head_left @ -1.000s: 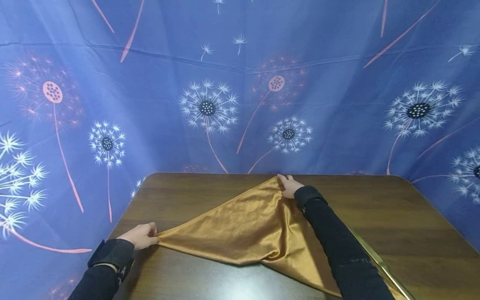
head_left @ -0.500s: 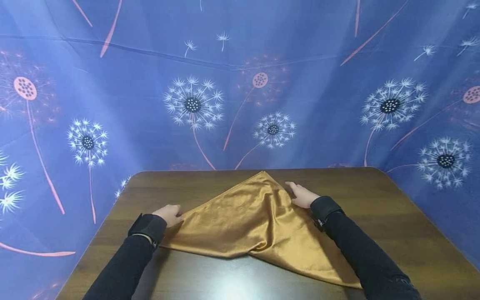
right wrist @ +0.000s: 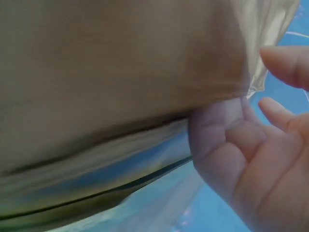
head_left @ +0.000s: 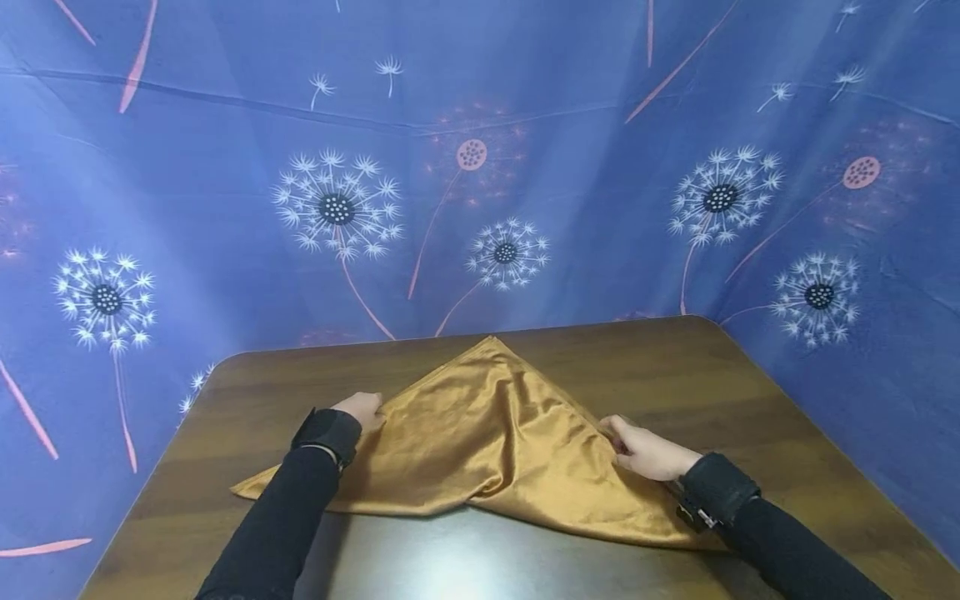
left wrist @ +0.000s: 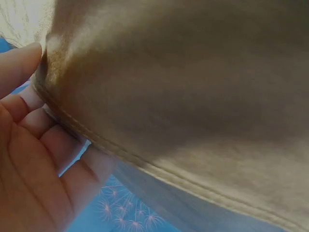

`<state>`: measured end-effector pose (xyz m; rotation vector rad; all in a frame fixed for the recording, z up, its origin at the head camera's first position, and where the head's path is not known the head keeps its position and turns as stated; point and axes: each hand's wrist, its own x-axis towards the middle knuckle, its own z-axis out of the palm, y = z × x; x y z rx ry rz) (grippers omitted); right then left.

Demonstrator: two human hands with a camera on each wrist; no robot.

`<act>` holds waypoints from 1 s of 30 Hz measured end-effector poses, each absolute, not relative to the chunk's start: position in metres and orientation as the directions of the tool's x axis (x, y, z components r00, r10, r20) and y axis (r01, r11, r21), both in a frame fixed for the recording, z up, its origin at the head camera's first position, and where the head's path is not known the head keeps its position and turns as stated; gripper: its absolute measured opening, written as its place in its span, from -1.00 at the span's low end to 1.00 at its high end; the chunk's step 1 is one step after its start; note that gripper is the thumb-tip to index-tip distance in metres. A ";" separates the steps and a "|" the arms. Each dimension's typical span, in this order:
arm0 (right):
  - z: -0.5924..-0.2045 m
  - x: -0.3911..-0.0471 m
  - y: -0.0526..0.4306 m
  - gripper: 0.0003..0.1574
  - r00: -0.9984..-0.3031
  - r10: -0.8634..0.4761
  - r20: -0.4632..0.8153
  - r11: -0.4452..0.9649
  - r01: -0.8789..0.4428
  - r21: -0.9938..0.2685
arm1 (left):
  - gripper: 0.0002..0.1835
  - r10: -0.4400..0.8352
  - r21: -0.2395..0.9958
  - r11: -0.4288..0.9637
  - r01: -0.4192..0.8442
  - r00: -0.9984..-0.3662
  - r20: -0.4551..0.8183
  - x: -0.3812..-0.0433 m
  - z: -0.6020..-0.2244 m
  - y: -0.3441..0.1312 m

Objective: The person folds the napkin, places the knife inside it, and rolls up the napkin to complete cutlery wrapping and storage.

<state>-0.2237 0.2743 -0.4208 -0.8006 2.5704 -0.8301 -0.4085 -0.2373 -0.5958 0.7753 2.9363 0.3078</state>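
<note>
A shiny golden satin cloth (head_left: 442, 442) lies folded into a wide triangle on the table, its peak near the far edge and creases running down its middle. My left hand (head_left: 363, 408) is at the sloping left edge; in the left wrist view its thumb (left wrist: 21, 65) and fingers hold the stitched hem. At the right slope is my right hand (head_left: 648, 447). The right wrist view shows its bent fingers (right wrist: 217, 140) tucked under the cloth's edge, with the thumb (right wrist: 287, 65) somewhat apart from them. The fingertips there are hidden behind the fabric.
A brown wooden table (head_left: 645, 367) with rounded far corners carries the cloth. Behind and beside it hangs a blue curtain (head_left: 570, 150) printed with dandelions. Bright light reflects off the near tabletop.
My left hand has left the cloth's left corner and moved along the slope toward the middle. My right hand let go of the peak and came down the right edge. The view has turned right.
</note>
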 end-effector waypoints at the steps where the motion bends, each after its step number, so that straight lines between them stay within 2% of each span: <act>1: -0.420 -0.218 0.275 -0.51 -0.780 -0.611 -0.132 0.662 -0.413 -0.626 | -0.68 0.510 0.202 0.845 0.495 -0.860 -0.023 -0.430 -0.627 -0.252; 2: -0.420 -0.213 0.276 -0.52 -0.773 -0.618 -0.144 0.657 -0.407 -0.635 | -0.64 0.498 0.212 0.851 0.481 -0.866 -0.038 -0.447 -0.650 -0.264; 4: -0.419 -0.206 0.277 -0.53 -0.757 -0.635 -0.150 0.651 -0.421 -0.631 | -0.64 0.485 0.196 0.863 0.467 -0.873 -0.057 -0.451 -0.657 -0.274; 5: -0.420 -0.204 0.278 -0.53 -0.751 -0.641 -0.157 0.650 -0.424 -0.631 | -0.64 0.485 0.187 0.864 0.467 -0.872 -0.063 -0.447 -0.653 -0.276; 6: -0.420 -0.203 0.278 -0.52 -0.746 -0.646 -0.163 0.651 -0.426 -0.628 | -0.66 0.483 0.182 0.867 0.463 -0.872 -0.078 -0.428 -0.630 -0.270; 9: -0.422 -0.203 0.279 -0.50 -0.734 -0.660 -0.163 0.654 -0.453 -0.606 | -0.73 0.430 0.196 0.895 0.400 -0.891 -0.143 -0.397 -0.592 -0.259; 10: -0.422 -0.204 0.279 -0.49 -0.729 -0.663 -0.169 0.652 -0.451 -0.610 | -0.71 0.452 0.196 0.883 0.427 -0.886 -0.105 -0.390 -0.587 -0.259; 12: -0.423 -0.205 0.280 -0.50 -0.725 -0.666 -0.173 0.653 -0.455 -0.606 | -0.70 0.438 0.190 0.890 0.414 -0.893 -0.105 -0.383 -0.585 -0.258; 13: -0.423 -0.205 0.281 -0.51 -0.726 -0.665 -0.177 0.657 -0.456 -0.600 | -0.63 0.439 0.187 0.890 0.416 -0.893 -0.100 -0.392 -0.602 -0.265; 16: -0.423 -0.207 0.283 -0.53 -0.727 -0.664 -0.175 0.664 -0.466 -0.585 | -0.58 0.454 0.150 0.885 0.440 -0.888 -0.077 -0.383 -0.606 -0.271; 20: -0.423 -0.213 0.286 -0.62 -0.733 -0.663 -0.154 0.654 -0.466 -0.596 | -0.69 0.365 0.201 0.925 0.321 -0.897 -0.248 -0.331 -0.534 -0.245; 24: -0.425 -0.224 0.286 -0.72 -0.742 -0.657 -0.132 0.647 -0.465 -0.604 | -0.71 0.369 0.262 0.919 0.296 -0.878 -0.303 -0.272 -0.456 -0.224; 27: -0.425 -0.233 0.285 -0.73 -0.751 -0.644 -0.145 0.664 -0.454 -0.594 | -0.68 0.370 0.271 0.917 0.292 -0.875 -0.311 -0.248 -0.431 -0.222; 30: -0.424 -0.240 0.282 -0.72 -0.764 -0.617 -0.191 0.692 -0.410 -0.595 | -0.71 0.346 0.269 0.926 0.266 -0.882 -0.319 -0.239 -0.424 -0.223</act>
